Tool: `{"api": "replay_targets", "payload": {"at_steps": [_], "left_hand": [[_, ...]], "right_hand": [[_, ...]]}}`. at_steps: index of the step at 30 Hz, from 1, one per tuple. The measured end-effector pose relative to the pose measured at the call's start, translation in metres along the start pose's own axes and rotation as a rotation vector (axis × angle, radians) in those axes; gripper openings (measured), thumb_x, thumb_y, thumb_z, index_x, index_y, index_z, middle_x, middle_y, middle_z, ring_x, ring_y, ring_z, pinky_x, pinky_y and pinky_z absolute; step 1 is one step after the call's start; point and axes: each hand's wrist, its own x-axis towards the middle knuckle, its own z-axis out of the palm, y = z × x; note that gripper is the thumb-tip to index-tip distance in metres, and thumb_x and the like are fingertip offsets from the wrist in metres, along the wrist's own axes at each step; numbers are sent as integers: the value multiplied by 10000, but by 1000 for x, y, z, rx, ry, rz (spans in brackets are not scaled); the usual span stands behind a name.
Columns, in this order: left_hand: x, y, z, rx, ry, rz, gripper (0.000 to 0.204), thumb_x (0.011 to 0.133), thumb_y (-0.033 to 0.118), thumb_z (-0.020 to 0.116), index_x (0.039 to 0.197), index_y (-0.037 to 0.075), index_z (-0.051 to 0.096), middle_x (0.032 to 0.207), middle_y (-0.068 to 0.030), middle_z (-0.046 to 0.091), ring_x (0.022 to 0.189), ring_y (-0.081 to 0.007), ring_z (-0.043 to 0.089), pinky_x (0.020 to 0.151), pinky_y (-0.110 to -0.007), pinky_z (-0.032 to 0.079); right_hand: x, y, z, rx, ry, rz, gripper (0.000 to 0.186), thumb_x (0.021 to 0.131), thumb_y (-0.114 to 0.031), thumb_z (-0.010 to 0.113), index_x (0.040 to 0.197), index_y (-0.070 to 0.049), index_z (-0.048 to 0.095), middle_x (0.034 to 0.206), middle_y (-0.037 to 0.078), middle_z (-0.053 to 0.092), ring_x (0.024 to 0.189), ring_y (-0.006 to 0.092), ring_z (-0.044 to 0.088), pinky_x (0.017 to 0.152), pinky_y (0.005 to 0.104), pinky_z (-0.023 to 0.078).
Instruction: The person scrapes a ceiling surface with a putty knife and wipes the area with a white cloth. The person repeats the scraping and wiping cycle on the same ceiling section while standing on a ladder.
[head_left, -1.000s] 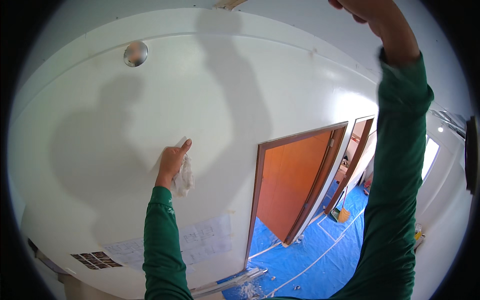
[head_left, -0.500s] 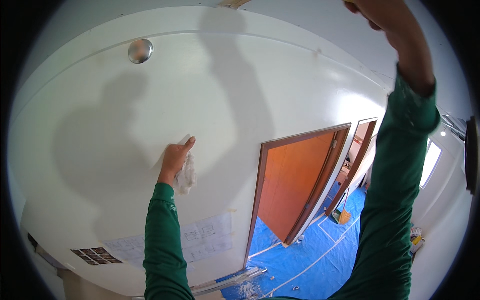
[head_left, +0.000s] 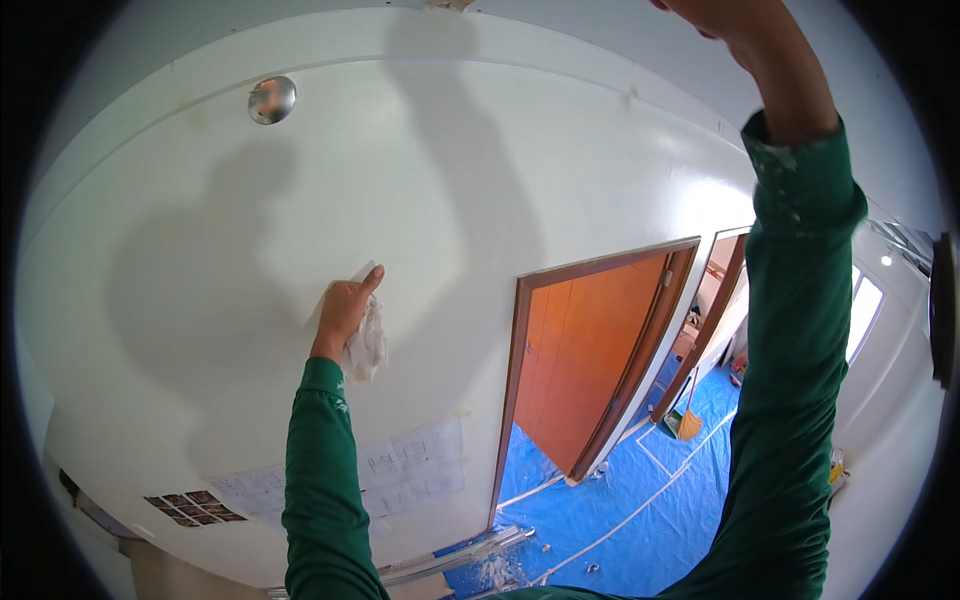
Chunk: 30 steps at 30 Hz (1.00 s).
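My left hand (head_left: 343, 312) is closed on a crumpled whitish rag (head_left: 368, 342) and rests at the white wall (head_left: 400, 180), thumb pointing up. The rag hangs below the thumb. My right hand (head_left: 735, 32) is raised high toward the ceiling at the upper right. Its fingers are mostly cut off by the picture's top edge, so what it holds, if anything, is hidden. Above the wall, a ragged brownish patch (head_left: 447, 5) shows at the ceiling's edge. Shadows of my head and raised arm fall across the wall.
A round silver fitting (head_left: 272, 100) sits high on the left. Drawing sheets (head_left: 412, 462) and a dark photo grid (head_left: 195, 508) are on the lower wall. An orange-brown door (head_left: 590, 360) stands right, above blue floor sheeting (head_left: 640, 520). Beyond are a broom (head_left: 690, 424) and long metal strips (head_left: 470, 555).
My right hand and forearm have shifted up and to the left, carrying the hand further out of the picture. My left hand with the rag sits slightly higher and further left in view.
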Motion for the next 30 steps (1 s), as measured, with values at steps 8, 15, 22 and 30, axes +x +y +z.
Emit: {"api": "replay_targets", "payload": {"at_steps": [8, 15, 22, 30], "left_hand": [[-2, 3, -1, 18, 13, 3, 826, 951, 667, 695, 548, 57, 309, 551, 0, 314, 562, -151, 287, 533, -396, 315], [-3, 6, -2, 78, 18, 18, 823, 961, 642, 693, 532, 57, 306, 547, 2, 305, 555, -147, 292, 531, -394, 321], [0, 2, -3, -1, -4, -7, 825, 957, 646, 698, 536, 57, 303, 546, -2, 299, 560, -149, 282, 529, -407, 307], [-2, 2, -3, 2, -5, -7, 823, 958, 638, 706, 533, 53, 314, 541, -1, 312, 552, -150, 288, 532, -401, 313]], "right_hand": [[16, 4, 1, 16, -201, 328, 263, 976, -192, 672, 1042, 31, 794, 649, 60, 640, 480, 131, 482, 438, 312, 357], [-1, 2, -13, 27, -174, 208, 248, 967, -182, 691, 1061, 25, 789, 875, 150, 758, 669, 205, 620, 633, 357, 509], [24, -6, 68, -75, -446, 299, 256, 948, -139, 646, 1057, 40, 792, 937, 230, 783, 771, 316, 729, 704, 407, 586], [-4, 23, 10, -24, -143, 77, 264, 934, -172, 713, 1101, 9, 808, 1048, 193, 801, 911, 305, 738, 875, 413, 586]]}}
